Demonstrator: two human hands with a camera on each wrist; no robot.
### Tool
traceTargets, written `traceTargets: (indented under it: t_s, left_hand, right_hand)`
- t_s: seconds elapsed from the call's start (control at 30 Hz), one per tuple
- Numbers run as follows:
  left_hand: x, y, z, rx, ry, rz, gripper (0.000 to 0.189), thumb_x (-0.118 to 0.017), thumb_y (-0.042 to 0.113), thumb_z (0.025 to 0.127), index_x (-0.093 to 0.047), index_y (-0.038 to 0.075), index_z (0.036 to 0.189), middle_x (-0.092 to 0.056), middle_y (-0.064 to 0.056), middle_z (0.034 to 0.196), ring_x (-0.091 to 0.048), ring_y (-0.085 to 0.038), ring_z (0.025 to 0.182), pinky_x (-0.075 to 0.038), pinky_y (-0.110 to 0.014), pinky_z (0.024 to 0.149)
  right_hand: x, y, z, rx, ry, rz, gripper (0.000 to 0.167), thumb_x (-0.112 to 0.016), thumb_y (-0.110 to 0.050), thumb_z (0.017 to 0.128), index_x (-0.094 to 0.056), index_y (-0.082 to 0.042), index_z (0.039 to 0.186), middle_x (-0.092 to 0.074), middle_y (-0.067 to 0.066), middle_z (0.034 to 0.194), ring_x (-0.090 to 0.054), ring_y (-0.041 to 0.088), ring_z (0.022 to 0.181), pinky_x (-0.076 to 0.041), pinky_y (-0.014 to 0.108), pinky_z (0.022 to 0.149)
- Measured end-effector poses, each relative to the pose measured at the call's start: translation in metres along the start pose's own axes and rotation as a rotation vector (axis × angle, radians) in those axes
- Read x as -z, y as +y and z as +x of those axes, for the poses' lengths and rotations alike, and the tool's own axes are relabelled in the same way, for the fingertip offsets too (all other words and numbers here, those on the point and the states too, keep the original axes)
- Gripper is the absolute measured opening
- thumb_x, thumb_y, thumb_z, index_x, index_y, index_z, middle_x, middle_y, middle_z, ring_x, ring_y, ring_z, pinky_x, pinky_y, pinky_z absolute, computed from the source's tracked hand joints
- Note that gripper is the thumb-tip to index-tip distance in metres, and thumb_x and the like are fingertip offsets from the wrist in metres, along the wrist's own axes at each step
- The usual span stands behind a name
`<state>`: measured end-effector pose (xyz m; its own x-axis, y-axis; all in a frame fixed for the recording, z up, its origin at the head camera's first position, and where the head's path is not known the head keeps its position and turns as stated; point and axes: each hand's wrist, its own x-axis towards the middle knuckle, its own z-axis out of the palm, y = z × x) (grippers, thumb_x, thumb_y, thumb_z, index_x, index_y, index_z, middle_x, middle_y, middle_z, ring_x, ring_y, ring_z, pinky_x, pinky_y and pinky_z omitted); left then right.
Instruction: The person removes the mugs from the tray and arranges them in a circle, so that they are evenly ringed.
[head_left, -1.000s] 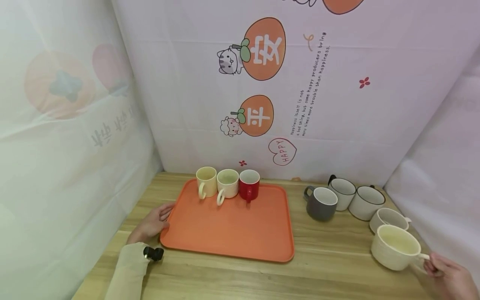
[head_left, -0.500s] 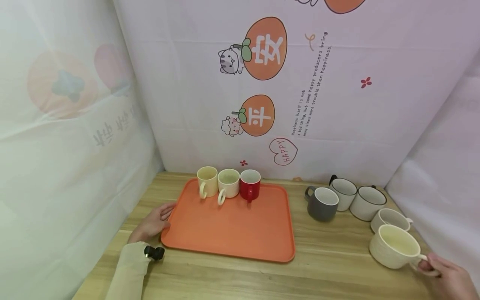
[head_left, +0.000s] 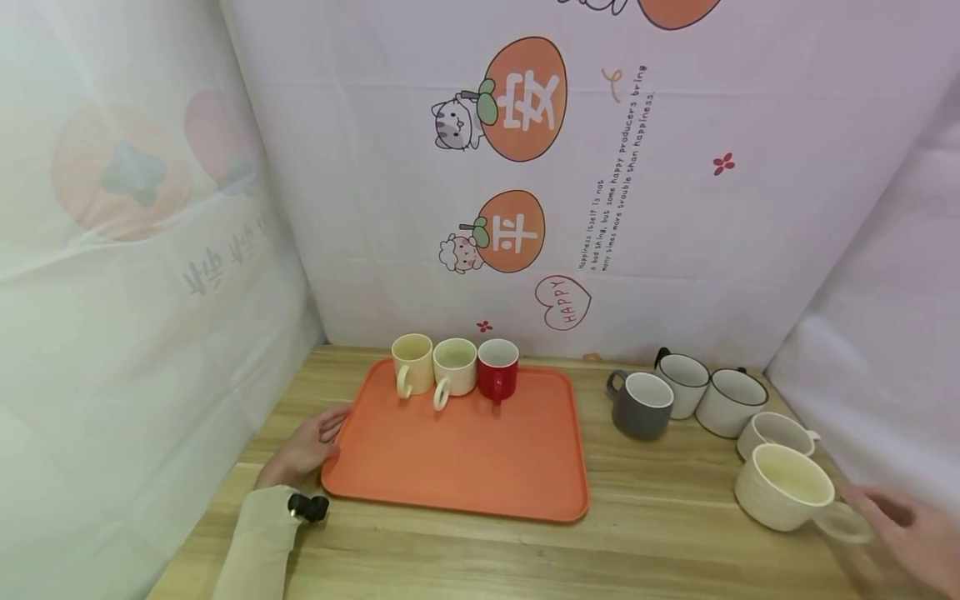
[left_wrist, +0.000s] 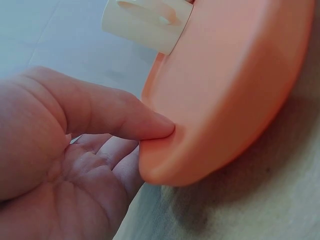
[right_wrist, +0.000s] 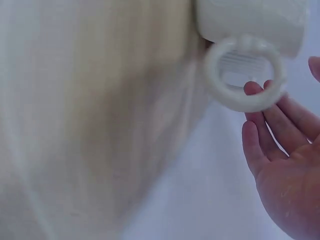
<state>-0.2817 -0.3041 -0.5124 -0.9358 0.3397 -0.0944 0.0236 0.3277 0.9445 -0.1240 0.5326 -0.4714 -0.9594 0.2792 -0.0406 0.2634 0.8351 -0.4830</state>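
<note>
My left hand (head_left: 303, 448) pinches the left rim of an orange tray (head_left: 465, 458); in the left wrist view its thumb (left_wrist: 145, 122) lies on the rim, with fingers under it. On the tray's back edge stand a pale yellow mug (head_left: 413, 367), a cream mug (head_left: 455, 367) and a red mug (head_left: 498, 371). A wide cream cup (head_left: 772, 500) stands upright at the right, its ring handle toward my right hand (head_left: 918, 533). In the right wrist view that hand's extended fingers (right_wrist: 282, 125) are beside the handle (right_wrist: 247, 102), not gripping it.
Right of the tray, a dark grey mug (head_left: 641, 410), two white mugs with dark rims (head_left: 681, 387) and a low whitish cup (head_left: 772, 433) form a slanting row. White printed cloth (head_left: 675, 208) walls in the wooden table (head_left: 450, 554) at the back and both sides.
My right hand has let go of the cream cup's handle and its fingers have straightened. The cup has shifted slightly left. My left hand stays on the tray rim.
</note>
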Motion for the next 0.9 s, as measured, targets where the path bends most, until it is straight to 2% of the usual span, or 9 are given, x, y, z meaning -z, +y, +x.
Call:
traceTargets:
  t_s: [0.07,0.13,0.2,0.3,0.37,0.47,0.57,0.7,0.9]
  left_hand:
    - [0.000,0.000,0.000,0.003,-0.002,0.002,0.083,-0.049,-0.019,0.088,-0.020,-0.008,0.164,-0.021,-0.034,0.171,-0.021,-0.051,0.159,-0.047,-0.037,0.117]
    - [0.000,-0.001,0.001,0.001,-0.007,0.003,0.083,-0.049,-0.018,0.088,-0.020,-0.008,0.165,-0.021,-0.034,0.171,-0.021,-0.051,0.159,-0.048,-0.037,0.117]
    - [0.000,-0.001,0.001,0.001,-0.008,0.000,0.083,-0.049,-0.018,0.088,-0.020,-0.008,0.165,-0.020,-0.034,0.171,-0.021,-0.051,0.159,-0.048,-0.036,0.116]
    - [0.000,-0.002,0.001,-0.003,-0.001,-0.003,0.083,-0.050,-0.018,0.087,-0.020,-0.008,0.164,-0.021,-0.034,0.171,-0.021,-0.051,0.159,-0.048,-0.034,0.116]
    - [-0.001,-0.002,0.001,-0.001,0.005,-0.004,0.084,-0.050,-0.019,0.086,-0.021,-0.008,0.164,-0.021,-0.034,0.171,-0.021,-0.051,0.159,-0.048,-0.034,0.116]
    - [-0.001,-0.003,0.000,0.005,0.009,-0.005,0.084,-0.049,-0.019,0.087,-0.021,-0.008,0.164,-0.021,-0.034,0.171,-0.022,-0.051,0.159,-0.048,-0.033,0.115]
    - [-0.002,-0.004,0.000,0.007,0.014,-0.014,0.085,-0.050,-0.019,0.086,-0.021,-0.009,0.164,-0.021,-0.034,0.170,-0.022,-0.051,0.159,-0.047,-0.030,0.114]
    - [-0.002,-0.005,0.000,-0.001,0.024,-0.002,0.086,-0.051,-0.020,0.084,-0.021,-0.010,0.163,-0.022,-0.036,0.170,-0.022,-0.051,0.158,-0.046,-0.032,0.116]
    - [-0.001,-0.002,0.000,-0.005,0.023,0.012,0.085,-0.052,-0.020,0.085,-0.023,-0.009,0.163,-0.023,-0.035,0.170,-0.023,-0.051,0.158,-0.045,-0.040,0.119]
  right_hand:
    - [0.009,-0.008,0.002,0.044,0.065,0.002,0.073,-0.058,-0.052,0.105,-0.058,0.013,0.138,-0.072,0.035,0.120,-0.072,0.014,0.081,-0.054,0.032,0.064]
    - [0.018,-0.017,0.003,0.107,0.083,-0.003,0.070,-0.061,-0.051,0.104,-0.058,0.009,0.140,-0.081,0.000,0.114,-0.063,-0.006,0.081,-0.056,0.039,0.071]
    - [0.024,-0.031,0.004,0.166,0.102,-0.016,0.067,-0.064,-0.050,0.102,-0.061,0.004,0.141,-0.069,-0.035,0.108,-0.046,-0.024,0.084,-0.053,0.055,0.079]
    - [0.024,-0.056,0.007,0.271,0.137,-0.033,0.058,-0.071,-0.048,0.098,-0.067,-0.009,0.140,-0.040,-0.056,0.107,-0.028,-0.036,0.090,-0.049,0.041,0.084]
    - [0.021,-0.079,0.010,0.327,0.155,-0.033,0.053,-0.076,-0.046,0.095,-0.070,-0.014,0.136,-0.050,-0.051,0.116,-0.025,-0.038,0.095,-0.046,0.026,0.080]
    - [0.013,-0.116,0.015,0.408,0.148,-0.026,0.051,-0.080,-0.044,0.092,-0.072,-0.018,0.135,-0.070,-0.019,0.135,-0.029,-0.038,0.101,-0.038,0.012,0.076]
    - [0.001,-0.156,0.022,0.487,0.130,-0.035,0.052,-0.082,-0.044,0.090,-0.073,-0.018,0.134,-0.071,0.017,0.138,-0.061,-0.015,0.109,-0.045,0.013,0.082]
    - [-0.025,-0.201,0.034,0.580,0.095,-0.045,0.057,-0.083,-0.045,0.089,-0.072,-0.013,0.135,-0.073,0.017,0.136,-0.073,0.037,0.118,-0.056,0.039,0.095]
    - [-0.070,-0.256,0.057,0.688,0.024,-0.029,0.058,-0.082,-0.042,0.090,-0.072,-0.008,0.135,-0.075,0.013,0.133,-0.072,0.037,0.120,-0.056,0.055,0.101]
